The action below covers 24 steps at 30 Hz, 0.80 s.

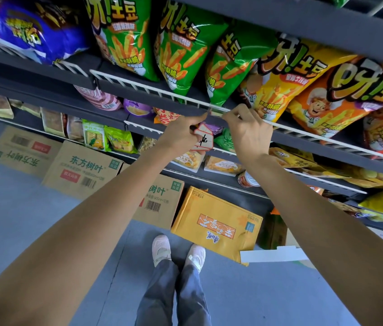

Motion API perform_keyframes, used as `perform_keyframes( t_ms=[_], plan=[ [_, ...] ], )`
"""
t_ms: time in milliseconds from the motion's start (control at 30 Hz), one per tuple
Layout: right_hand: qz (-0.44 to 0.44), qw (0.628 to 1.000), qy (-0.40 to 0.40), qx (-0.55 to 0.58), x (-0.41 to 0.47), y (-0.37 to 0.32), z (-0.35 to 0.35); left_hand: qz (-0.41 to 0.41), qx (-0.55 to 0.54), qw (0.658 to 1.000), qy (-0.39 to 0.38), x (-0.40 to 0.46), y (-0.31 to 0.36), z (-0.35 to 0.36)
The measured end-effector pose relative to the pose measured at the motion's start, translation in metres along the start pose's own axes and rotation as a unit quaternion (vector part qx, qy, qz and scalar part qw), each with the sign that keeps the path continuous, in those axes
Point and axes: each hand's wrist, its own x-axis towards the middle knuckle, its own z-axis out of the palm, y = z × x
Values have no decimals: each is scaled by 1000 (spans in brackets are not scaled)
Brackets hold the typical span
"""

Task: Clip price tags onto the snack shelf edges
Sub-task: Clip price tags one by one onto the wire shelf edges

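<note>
Below the left hand's fingers (pixel 195 124), price tags (pixel 203 140) hang.

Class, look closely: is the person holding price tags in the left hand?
Yes, the left hand grips red-and-white price tags just below the white wire shelf rail.

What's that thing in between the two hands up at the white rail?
In the head view, between the left hand and right hand hangs a red-edged price tag, below the white wire rail. The left hand seems to hold it.

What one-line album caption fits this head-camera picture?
Both hands, left hand holding red-and-white price tags, right hand pinching at the white wire rail below green snack bags.
</note>
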Motion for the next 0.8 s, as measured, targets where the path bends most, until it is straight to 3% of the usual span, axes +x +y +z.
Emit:
perform_keyframes(
  t_ms=[300,600,800],
  plan=[
    [27,998,-48,8,-16,-4,-5,-8,9,1000,6,-2,5,0],
    [28,989,-145,-15,-29,-12,-12,-18,-60,995,79,-8,18,0],
    [5,987,-156,-32,-40,-7,-7,63,112,988,88,-12,20,-2]
  ],
)
